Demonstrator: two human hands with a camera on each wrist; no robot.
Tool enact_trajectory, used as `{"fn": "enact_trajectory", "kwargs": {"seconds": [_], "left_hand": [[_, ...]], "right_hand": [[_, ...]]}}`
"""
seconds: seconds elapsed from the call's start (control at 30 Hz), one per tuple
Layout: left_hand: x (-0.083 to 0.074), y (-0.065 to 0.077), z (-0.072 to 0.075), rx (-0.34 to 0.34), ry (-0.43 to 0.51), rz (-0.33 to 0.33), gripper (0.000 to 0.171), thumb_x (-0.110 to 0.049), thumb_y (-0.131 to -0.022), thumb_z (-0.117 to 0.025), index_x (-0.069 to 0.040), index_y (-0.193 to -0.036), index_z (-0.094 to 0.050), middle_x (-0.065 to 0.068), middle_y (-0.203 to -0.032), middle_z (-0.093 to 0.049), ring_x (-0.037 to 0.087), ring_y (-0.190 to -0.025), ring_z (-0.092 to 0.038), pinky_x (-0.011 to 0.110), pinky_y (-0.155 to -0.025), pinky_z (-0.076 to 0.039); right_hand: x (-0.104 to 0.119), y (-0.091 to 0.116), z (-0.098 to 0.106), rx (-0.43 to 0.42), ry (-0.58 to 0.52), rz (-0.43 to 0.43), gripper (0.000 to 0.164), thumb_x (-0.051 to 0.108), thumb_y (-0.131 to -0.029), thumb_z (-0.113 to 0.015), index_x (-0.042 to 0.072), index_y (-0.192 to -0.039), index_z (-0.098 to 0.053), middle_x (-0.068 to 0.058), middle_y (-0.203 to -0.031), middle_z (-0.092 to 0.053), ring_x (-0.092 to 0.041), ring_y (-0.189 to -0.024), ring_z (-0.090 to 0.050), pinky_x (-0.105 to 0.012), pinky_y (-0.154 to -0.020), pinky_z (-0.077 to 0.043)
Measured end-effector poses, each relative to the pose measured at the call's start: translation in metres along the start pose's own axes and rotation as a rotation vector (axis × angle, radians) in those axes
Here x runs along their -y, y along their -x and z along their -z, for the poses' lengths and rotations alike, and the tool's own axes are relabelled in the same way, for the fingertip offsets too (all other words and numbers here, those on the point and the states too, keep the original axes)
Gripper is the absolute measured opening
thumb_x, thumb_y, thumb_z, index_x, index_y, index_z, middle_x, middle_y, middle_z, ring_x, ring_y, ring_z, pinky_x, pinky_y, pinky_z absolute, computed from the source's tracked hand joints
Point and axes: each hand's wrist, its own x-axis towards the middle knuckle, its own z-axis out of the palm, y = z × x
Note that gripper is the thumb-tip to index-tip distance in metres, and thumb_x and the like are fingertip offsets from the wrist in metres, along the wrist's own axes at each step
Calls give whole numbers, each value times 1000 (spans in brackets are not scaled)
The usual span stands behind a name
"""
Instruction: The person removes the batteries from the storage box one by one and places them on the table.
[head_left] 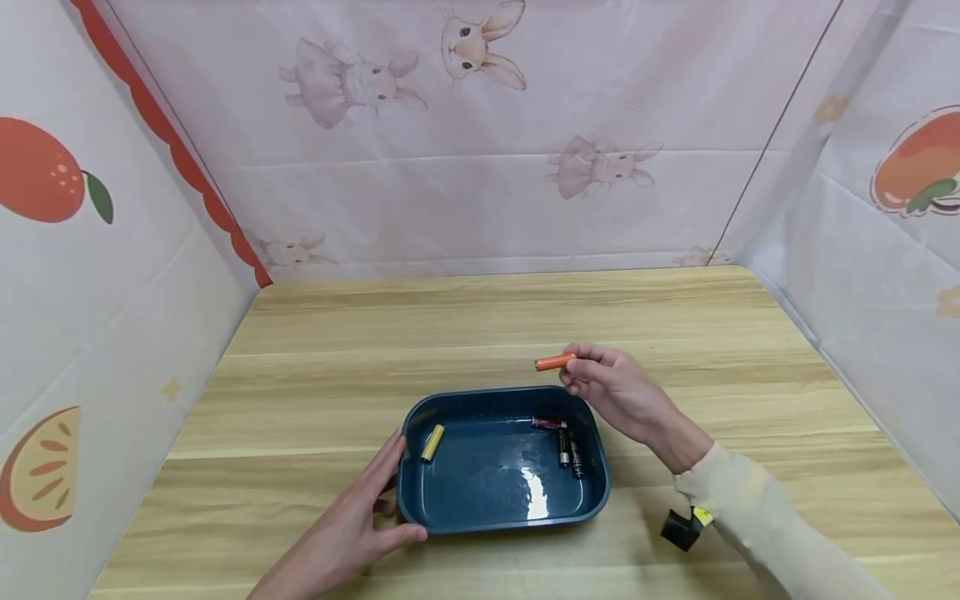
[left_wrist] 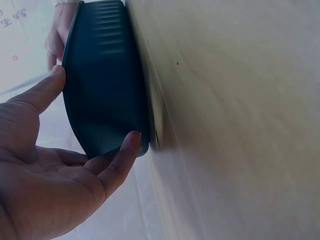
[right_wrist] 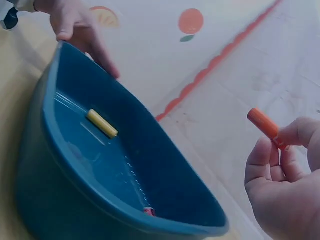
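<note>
My right hand [head_left: 618,392] pinches an orange battery [head_left: 553,362] between thumb and fingers, above the far right rim of a dark blue plastic basin [head_left: 480,528]. The right wrist view shows the same orange battery [right_wrist: 263,123] with one end sticking out past the fingertips. My left hand [head_left: 360,508] rests against the basin's left end, fingers fairly straight along the side and thumb on the near rim. Inside the basin, a yellow battery [head_left: 432,443] lies at the left. At the right lie a dark red battery [head_left: 548,422] and two black batteries [head_left: 564,447], close together.
The basin stands on a wood-grain table [head_left: 315,375]. A black object with a yellow tag [head_left: 682,528] is by the right sleeve, partly covered by it. Printed cloth walls [head_left: 480,208] enclose the table at the back and both sides.
</note>
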Motion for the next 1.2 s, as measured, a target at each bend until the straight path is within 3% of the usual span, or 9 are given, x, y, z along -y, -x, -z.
{"fn": "enact_trajectory", "kwargs": {"seconds": [0.3,0.63,0.8,0.9,1.2], "left_hand": [[0,-1,0,6,12,7,114,-44,-81,-87,-17,-167,-18,4,-173,-11,37,-151,-31,54,-112,-41],[0,0,-1,3,15,11,114,-44,-81,-87,-18,-167,-17,5,-173,-11,32,-144,-42,49,-109,-45],[0,2,0,3,13,9,114,-44,-82,-87,-19,-167,-16,5,-173,-11,33,-145,-41,50,-110,-44],[-1,2,0,7,23,18,114,-43,-81,-88,-19,-167,-16,8,-173,-12,31,-137,-48,47,-107,-49],[-1,2,1,13,29,20,114,-41,-81,-88,-18,-167,-16,11,-172,-13,25,-125,-56,43,-102,-53]], "right_hand": [[16,4,15,-34,-27,29,14,0,-106,-53,7,-105,-66,-6,-109,-60,-15,-88,-59,-22,-78,-52],[33,10,46,-19,-74,163,19,-3,-107,-50,2,-109,-67,-10,-112,-69,-17,-96,-68,-25,-87,-57],[41,17,60,-45,-107,207,21,-3,-107,-50,1,-114,-69,-10,-110,-70,-17,-93,-67,-25,-85,-57],[47,23,68,-63,-113,223,23,-4,-107,-50,1,-116,-70,-10,-110,-70,-17,-92,-67,-24,-84,-57],[55,34,93,-134,-118,196,20,-1,-107,-51,-2,-113,-70,-9,-107,-69,-16,-89,-66,-24,-81,-57]]}}
